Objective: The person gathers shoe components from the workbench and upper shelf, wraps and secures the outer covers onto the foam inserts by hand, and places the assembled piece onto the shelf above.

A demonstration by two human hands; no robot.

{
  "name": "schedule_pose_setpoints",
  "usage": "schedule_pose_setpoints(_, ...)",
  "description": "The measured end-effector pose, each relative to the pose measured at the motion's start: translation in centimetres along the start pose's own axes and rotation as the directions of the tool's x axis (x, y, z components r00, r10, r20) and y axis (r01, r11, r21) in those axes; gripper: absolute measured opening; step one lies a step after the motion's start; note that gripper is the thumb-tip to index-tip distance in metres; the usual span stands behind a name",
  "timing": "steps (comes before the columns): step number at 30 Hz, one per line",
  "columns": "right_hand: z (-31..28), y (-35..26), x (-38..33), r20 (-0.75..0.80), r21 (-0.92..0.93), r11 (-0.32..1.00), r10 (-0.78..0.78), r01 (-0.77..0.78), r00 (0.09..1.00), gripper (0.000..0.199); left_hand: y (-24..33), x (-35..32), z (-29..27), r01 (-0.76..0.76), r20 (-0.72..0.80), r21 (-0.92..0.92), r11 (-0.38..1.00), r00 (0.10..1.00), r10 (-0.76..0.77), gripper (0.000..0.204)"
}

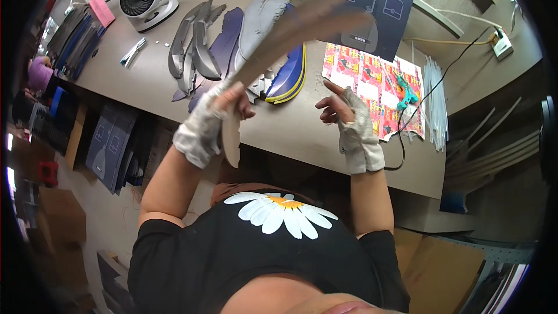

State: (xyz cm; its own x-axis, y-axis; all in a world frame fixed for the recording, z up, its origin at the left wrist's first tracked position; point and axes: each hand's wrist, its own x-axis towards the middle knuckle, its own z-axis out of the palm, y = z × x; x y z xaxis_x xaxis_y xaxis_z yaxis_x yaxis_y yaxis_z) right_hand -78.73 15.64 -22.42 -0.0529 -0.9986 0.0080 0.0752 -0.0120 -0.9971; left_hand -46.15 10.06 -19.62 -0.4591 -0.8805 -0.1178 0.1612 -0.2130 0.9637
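Note:
My left hand (224, 115), in a white fingerless glove, grips a long curved brown-grey piece (261, 61). The piece rises up and to the right, its far end smeared by motion, and its short lower end hangs below my fist. To the right, my right hand (347, 117), gloved the same way, hovers over the table edge with fingers apart and nothing visible in it. Beyond my left hand lie several wing-shaped pieces: dark grey ones (204, 46), purple ones (225, 38), light grey ones (256, 23) and a blue one with a yellow edge (289, 81).
A teal glue gun (406, 92) rests on a red-and-white printed sheet (375, 72), its black cord trailing over the table (273, 136). Beside it are translucent sticks (435, 102). A dark printed board (372, 0) stands behind. A fan (145, 1) sits at the back left.

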Motion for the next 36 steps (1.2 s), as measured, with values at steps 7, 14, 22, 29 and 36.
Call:
schedule_pose_setpoints(7, -1.9, 3.7, 1.5, 0.069, -0.899, 0.337, -0.521, 0.279, 0.851, 0.058, 4.5, 13.2, -1.7, 0.050, -0.233, -0.364, 0.930, 0.962, -0.143, 0.037)
schedule_pose_setpoints(14, -1.0, 5.6, 1.9, 0.173, -0.883, 0.339, -0.404, 0.323, 0.898, 0.051, 13.8, 29.6, 1.3, -0.075, -0.293, -0.045, 0.996, 0.954, 0.058, 0.046)
schedule_pose_setpoints(22, -2.5, 4.0, 2.7, 0.174, -0.780, 0.528, -0.332, 0.335, 0.927, 0.043, 25.0, 53.6, -4.4, -0.217, -0.075, 0.925, 0.313, 0.702, 0.708, 0.048)
schedule_pose_setpoints(29, -4.2, 4.9, 3.7, 0.144, -0.773, 0.587, -0.209, 0.242, 0.967, 0.041, 25.4, 60.3, 0.8, 0.004, 0.161, 0.962, -0.273, 0.798, 0.581, 0.076)
schedule_pose_setpoints(36, -4.5, 5.8, 4.2, 0.088, -0.729, 0.658, -0.185, 0.190, 0.979, 0.032, 29.7, 63.2, 0.3, 0.084, 0.456, 0.689, -0.719, 0.722, 0.521, 0.076)
